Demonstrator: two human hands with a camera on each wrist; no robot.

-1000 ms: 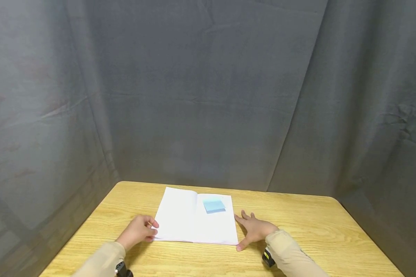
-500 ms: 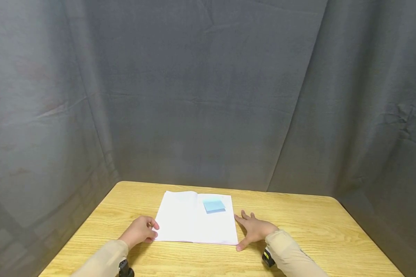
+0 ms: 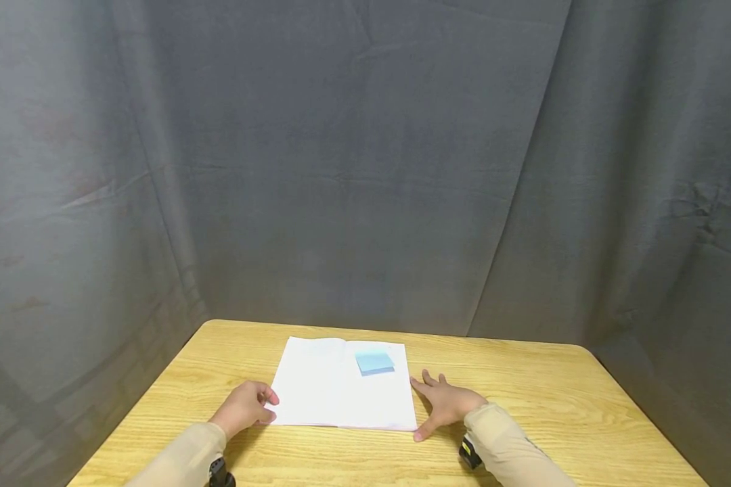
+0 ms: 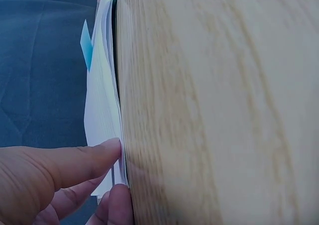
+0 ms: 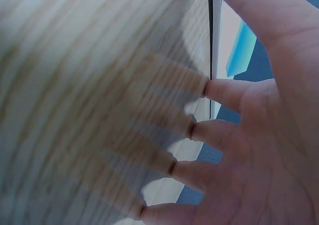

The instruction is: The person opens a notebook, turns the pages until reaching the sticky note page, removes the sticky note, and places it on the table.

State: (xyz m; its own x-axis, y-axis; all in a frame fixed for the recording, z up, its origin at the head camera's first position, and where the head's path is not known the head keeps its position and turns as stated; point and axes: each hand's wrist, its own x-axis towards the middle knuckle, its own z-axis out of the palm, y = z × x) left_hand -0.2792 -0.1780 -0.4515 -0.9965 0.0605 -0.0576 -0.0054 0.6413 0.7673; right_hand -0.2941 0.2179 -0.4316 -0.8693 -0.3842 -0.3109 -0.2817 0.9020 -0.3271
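Observation:
An open notebook [image 3: 317, 385] with blank white pages lies flat on the wooden table. On its right page is a pad of light blue sticky notes [image 3: 374, 362], seen edge-on as a blue piece [image 4: 86, 45] in the left wrist view. My left hand [image 3: 244, 408] pinches the notebook's near left edge, thumb on the pages and fingers at the side. Along the right edge my right hand [image 3: 449, 404] is spread, its fingertips [image 5: 212, 88] on the tabletop and the index finger and thumb right at the notebook's border.
The light wood table [image 3: 554, 406] extends on both sides of the notebook, with rounded far corners. Grey cloth [image 3: 353, 203] hangs behind and around it. Both forearms wear beige sleeves [image 3: 512, 443], with a small black device [image 3: 470, 452] under the right wrist.
The far left corner of the left page has settled lower, so the page lies flatter. My left hand has shifted very slightly; my right hand stays in place.

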